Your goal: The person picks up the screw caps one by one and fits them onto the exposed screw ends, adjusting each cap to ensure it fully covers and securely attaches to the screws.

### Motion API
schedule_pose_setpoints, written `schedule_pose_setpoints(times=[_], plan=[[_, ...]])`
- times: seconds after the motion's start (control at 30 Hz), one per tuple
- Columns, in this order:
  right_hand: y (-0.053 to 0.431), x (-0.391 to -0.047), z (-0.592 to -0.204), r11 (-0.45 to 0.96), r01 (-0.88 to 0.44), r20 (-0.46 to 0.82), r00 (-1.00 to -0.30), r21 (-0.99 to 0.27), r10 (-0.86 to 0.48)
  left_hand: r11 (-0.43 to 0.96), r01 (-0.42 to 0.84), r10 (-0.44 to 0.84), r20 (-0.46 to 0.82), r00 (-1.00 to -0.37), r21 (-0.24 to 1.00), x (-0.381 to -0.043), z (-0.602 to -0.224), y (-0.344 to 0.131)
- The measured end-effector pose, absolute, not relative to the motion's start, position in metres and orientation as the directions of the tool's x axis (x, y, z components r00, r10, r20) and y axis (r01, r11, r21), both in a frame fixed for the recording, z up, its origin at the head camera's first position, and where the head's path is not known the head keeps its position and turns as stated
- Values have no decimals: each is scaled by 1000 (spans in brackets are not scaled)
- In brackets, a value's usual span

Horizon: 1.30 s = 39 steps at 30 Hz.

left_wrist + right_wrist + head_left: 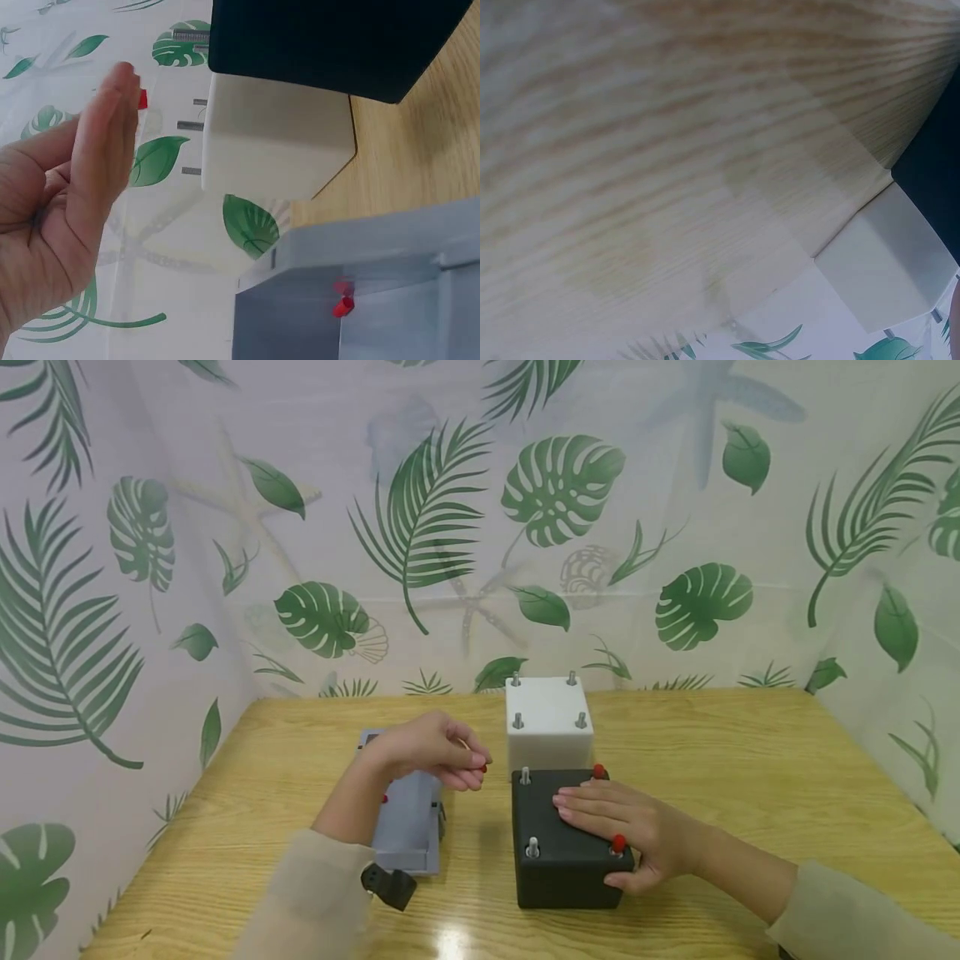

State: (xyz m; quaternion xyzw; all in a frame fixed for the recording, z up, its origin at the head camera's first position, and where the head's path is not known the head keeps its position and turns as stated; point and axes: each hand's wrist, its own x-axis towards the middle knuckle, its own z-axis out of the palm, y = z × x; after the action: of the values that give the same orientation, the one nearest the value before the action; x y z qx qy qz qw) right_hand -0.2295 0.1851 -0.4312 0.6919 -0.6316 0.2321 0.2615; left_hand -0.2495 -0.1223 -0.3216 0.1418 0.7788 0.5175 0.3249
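Observation:
My left hand (438, 752) pinches a small red cap (142, 99) at its fingertips, raised between the grey bin and the boxes. My right hand (637, 827) lies with straight fingers across the top of a black box (551, 885), its thumb along the near right corner. Upright metal bolts stand at the box's corners. The two on the right carry a red cap (618, 842) and another red cap (598, 772); a left bolt (532, 847) is bare. In the right wrist view, the right hand is almost wholly out of frame.
A white box (549, 706) with bare bolts on top stands behind the black one. To the left is a grey bin (405, 860), partly under the left forearm, with a loose red cap (343, 306) inside. A leaf-print cloth (450, 527) hangs behind the wooden table (750, 760).

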Motion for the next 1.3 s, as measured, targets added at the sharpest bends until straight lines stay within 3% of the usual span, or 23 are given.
schedule_pose_setpoints(times=[0.6,1.3], plan=[[186,-228,-432,-67,-997,653,82,49,-753,284,-141,614,-293,-733,948,-249,-334,-101],[185,-228,-432,-68,-996,673,87,55,-735,269,-142,616,-283,-735,953,-249,-344,-90]])
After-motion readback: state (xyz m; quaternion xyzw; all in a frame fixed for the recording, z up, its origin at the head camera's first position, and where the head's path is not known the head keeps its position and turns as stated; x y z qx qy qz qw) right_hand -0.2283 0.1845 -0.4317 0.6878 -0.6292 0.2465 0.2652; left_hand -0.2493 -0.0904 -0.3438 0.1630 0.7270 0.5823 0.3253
